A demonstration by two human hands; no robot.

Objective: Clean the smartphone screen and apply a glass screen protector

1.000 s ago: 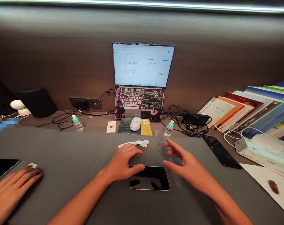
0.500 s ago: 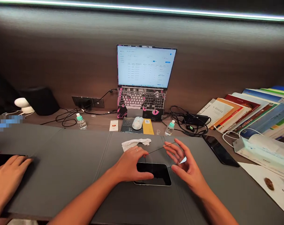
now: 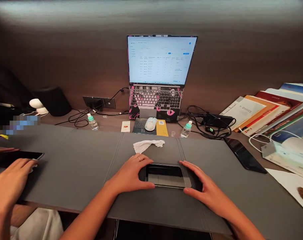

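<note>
Left hand (image 3: 133, 175) at near centre, thumb and fingers parted in a broad C, holding the left end of a clear sheet (image 3: 168, 180); right hand (image 3: 203, 183) opposite, similarly curved, holding the right end. Directly beneath, a phone (image 3: 163, 171), face up, long axis left to right, black-screened, a pale reflection across the near half; contact between sheet and phone impossible to tell. All around, a smooth grey desk mat (image 3: 76, 156) with seams running near to far; just beyond, a crumpled white tissue (image 3: 148, 145). Farther back, brown desktop (image 3: 110, 126) with a mouse (image 3: 151, 124) and an open laptop (image 3: 153, 103), screen text too small to read. At right, leaning books (image 3: 273, 110), one pale cover lettered "OFFICE". At the far side, a dark wood-grained wall (image 3: 91, 60).
</note>
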